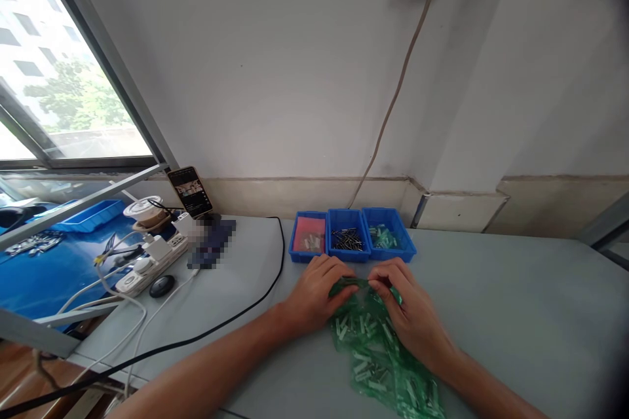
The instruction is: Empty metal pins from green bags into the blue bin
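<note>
A green see-through plastic bag (376, 353) lies on the grey table, with many small pale cylindrical pieces showing inside. My left hand (319, 291) pinches the bag's gathered upper edge from the left. From the right, my right hand (407, 308) grips the same edge between thumb and fingers, close to the left one. Just beyond my hands stand three blue bins side by side. The left bin (293, 255) holds a pink bag (309, 228) and pale pieces, the middle bin (348, 256) dark metal pins, the right bin (407, 250) greenish-clear pieces.
A black cable (230, 314) crosses the table left of my arm. Farther left are a black mouse (162, 286), a white power strip (147, 272) with plugs, a propped phone (190, 191) and a lidded cup (147, 211). A metal frame bar (88, 205) runs along the left.
</note>
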The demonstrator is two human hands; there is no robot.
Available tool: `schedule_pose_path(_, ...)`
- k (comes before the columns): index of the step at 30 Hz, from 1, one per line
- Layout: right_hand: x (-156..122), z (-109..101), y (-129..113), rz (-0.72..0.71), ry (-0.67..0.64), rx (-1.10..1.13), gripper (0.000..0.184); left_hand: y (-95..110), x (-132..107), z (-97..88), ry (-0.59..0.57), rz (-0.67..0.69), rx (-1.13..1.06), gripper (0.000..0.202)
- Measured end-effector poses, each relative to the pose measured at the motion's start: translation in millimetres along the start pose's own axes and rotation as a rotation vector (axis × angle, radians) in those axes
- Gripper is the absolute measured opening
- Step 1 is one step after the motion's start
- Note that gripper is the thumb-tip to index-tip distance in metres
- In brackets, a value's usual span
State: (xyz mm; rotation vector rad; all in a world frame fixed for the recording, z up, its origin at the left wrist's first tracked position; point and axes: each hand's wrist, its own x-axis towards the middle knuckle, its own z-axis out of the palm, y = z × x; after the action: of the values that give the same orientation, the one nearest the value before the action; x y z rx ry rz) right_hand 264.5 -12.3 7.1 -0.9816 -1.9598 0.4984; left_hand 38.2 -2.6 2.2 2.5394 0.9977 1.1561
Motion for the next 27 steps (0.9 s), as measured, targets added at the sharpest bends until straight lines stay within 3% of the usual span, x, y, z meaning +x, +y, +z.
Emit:
schedule_pose_path(7,-1.9,0.6,3.3,0.104,-0.037,-0.015,0.012,1.5,1.8,-0.7,0.052,0.047,-0.013,0.015)
schedule_pose_path(13,-0.1,1.7,5.0,0.055,-0.126,0.003,0.012,3.1,3.1,-1.9,0.080,0.101,-0.032,0.016)
schedule_pose_path(22,0.9,-0.6,2.8,0.025,-0.044,-0.016,0.016,0.9,0.2,-1.4,0.032,-0.005,0.002,0.023)
schedule_pose_path(27,-0.3,0.5,4.0,0.034,-0.075,0.003,0.013,2.2,0.9,-2.3,0.043,0.000,-0.009,0.025)
